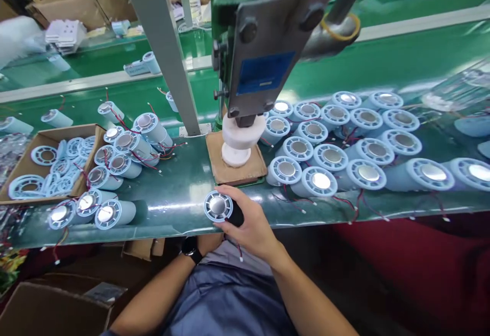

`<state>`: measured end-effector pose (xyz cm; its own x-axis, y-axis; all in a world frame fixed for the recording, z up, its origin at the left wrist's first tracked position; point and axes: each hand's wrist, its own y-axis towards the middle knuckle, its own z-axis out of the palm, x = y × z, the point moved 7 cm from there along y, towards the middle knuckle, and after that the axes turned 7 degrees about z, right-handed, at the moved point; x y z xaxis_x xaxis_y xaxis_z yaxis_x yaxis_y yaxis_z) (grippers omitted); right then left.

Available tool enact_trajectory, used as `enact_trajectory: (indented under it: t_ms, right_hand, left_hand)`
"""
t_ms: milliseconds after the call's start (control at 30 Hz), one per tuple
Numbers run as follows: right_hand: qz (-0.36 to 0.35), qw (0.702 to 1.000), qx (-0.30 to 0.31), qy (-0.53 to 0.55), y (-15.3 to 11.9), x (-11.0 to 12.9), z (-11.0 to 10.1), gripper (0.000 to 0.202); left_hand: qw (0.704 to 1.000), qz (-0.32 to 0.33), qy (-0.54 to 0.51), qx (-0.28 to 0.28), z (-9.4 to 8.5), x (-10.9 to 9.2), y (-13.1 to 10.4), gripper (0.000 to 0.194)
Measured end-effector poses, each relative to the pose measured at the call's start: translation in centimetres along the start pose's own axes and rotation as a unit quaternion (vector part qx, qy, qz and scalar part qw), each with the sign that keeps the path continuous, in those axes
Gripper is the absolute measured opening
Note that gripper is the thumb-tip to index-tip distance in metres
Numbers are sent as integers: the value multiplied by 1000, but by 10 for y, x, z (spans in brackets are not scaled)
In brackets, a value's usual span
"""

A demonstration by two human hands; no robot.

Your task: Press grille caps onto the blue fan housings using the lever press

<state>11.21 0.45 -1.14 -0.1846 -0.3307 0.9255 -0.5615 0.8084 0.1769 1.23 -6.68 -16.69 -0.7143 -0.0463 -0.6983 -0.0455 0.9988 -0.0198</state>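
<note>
My right hand (248, 223) grips a cylinder (218, 206) by its side, just above the bench's front edge. Its end shows a light-blue slotted ring around a silver disc, while its side looks dark; a thin wire with a white plug hangs below. My left hand (210, 244), with a dark watch at the wrist, rests low near my lap; its fingers are hidden under the bench edge. Beyond the held cylinder stands a press with a white round head (242, 130) over a white round base (235, 155) on a brown pad (218, 170).
Many light-blue cylinders (319, 180) with red and black wires crowd the green bench right of the press. Several more (107, 213) lie on the left, beside a cardboard box (97, 139) of light-blue rings. A grey post (163, 45) rises left of the press.
</note>
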Motion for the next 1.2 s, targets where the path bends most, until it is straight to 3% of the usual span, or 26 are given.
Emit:
enact_trajectory:
  t_ms: [167, 267, 367, 467, 533, 600, 700, 800, 933, 1033, 1200]
  right_hand:
    - [12, 1000, 6, 18, 2, 2, -1, 53]
    - [15, 1000, 2, 16, 1, 3, -1, 52]
    - [25, 1000, -9, 10, 1, 2, -2, 52]
    - [34, 999, -7, 15, 1, -1, -1, 52]
    - [38, 999, -9, 27, 1, -3, 1, 53]
    - [41, 998, -18, 41, 0, -5, 2, 53]
    - [36, 998, -22, 44, 0, -4, 3, 52]
    - [26, 999, -23, 29, 0, 0, 1, 49]
    - [35, 999, -30, 23, -1, 0, 0, 49]
    - [43, 998, -33, 26, -2, -4, 1, 49]
    - [31, 999, -25, 20, -5, -13, 3, 52]
  left_hand:
    - [998, 22, 42, 43, -8, 9, -10, 22]
    - [997, 31, 62, 45, -25, 8, -21, 20]
    - [996, 38, 70, 34, -63, -13, -50, 22]
    - [996, 66, 47, -35, -122, -55, -76, 30]
    - [989, 81, 15, -121, -163, -80, -73, 34]
    - [984, 77, 15, -162, -186, -90, -51, 38]
    - [976, 78, 116, -167, -191, -84, -3, 29]
    - [966, 74, 166, -185, -188, -63, 21, 28]
    - [978, 102, 130, -128, -185, -43, 8, 38]
    - [984, 108, 124, -72, -182, -46, -4, 46]
    - [975, 44, 170, -134, -184, -50, -4, 66]
